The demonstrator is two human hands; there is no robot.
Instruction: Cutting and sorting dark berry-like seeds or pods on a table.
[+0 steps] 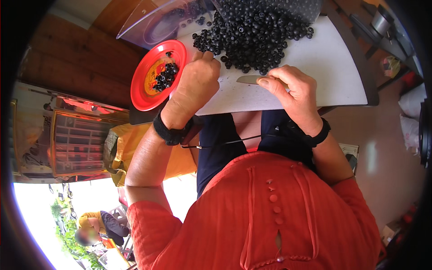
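My left hand (198, 83) is closed, its fingers curled under beside the right rim of a red plate (140, 101). Whatever those fingers may hold is hidden. Inside the plate lies a small group of black round pieces (166, 77). My right hand (294, 87) grips a small knife (247, 79) between thumb and fingers, the short blade pointing left over the white tabletop (333, 76). Just beyond both hands spreads a large heap of small black round pieces (252, 33), several showing a hole or ring on top.
A clear plastic container (146, 27) stands behind the plate at the table's far left. Below the table's left side is a yellow bag (135, 148). Another person (101, 227) sits at lower left by the bright opening. White bags (411, 103) rest at the far right.
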